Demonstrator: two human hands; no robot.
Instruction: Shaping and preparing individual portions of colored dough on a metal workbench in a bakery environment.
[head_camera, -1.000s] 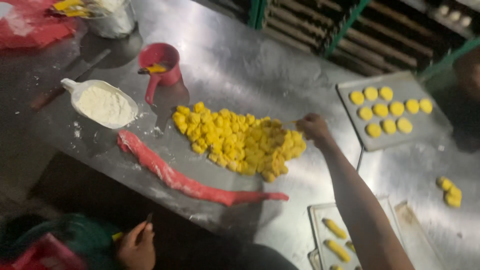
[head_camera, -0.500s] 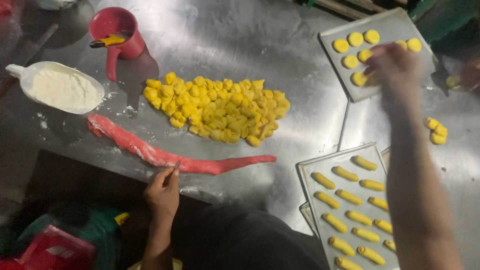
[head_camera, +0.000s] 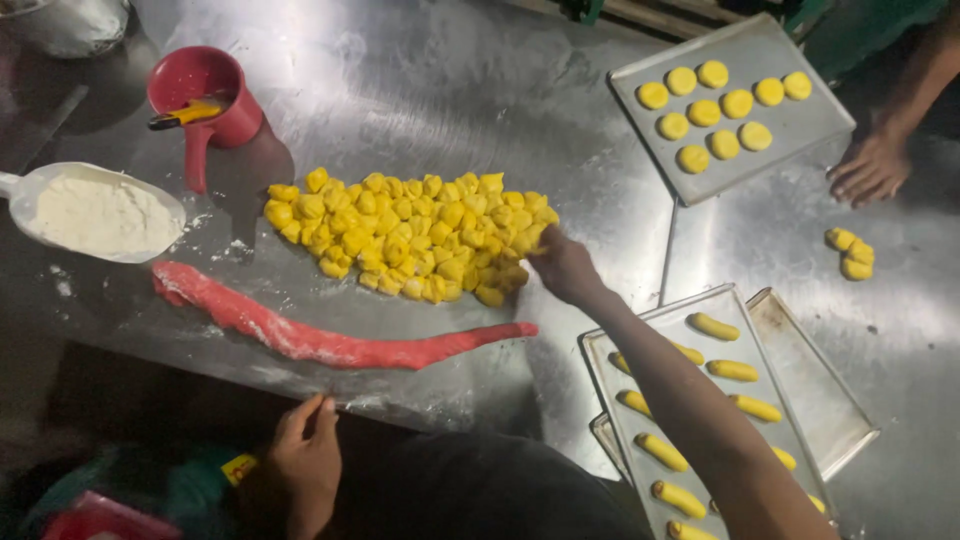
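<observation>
Right hand (head_camera: 565, 268) touches the yellow dough pile (head_camera: 410, 235), grip hidden; left hand (head_camera: 305, 462) rests loosely open, empty, at the worktop (head_camera: 450, 90) edge near red dough rope (head_camera: 320, 340).

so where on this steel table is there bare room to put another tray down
The steel table is bare between the red jug and the tray of round yellow pieces, above the yellow dough pile. A narrower strip lies between that tray and the tray of dough rolls. It is crowded around the pile, the red dough rope and the flour scoop.

A red jug (head_camera: 205, 95), a flour scoop (head_camera: 95, 212), a tray of yellow rounds (head_camera: 735, 100).
</observation>
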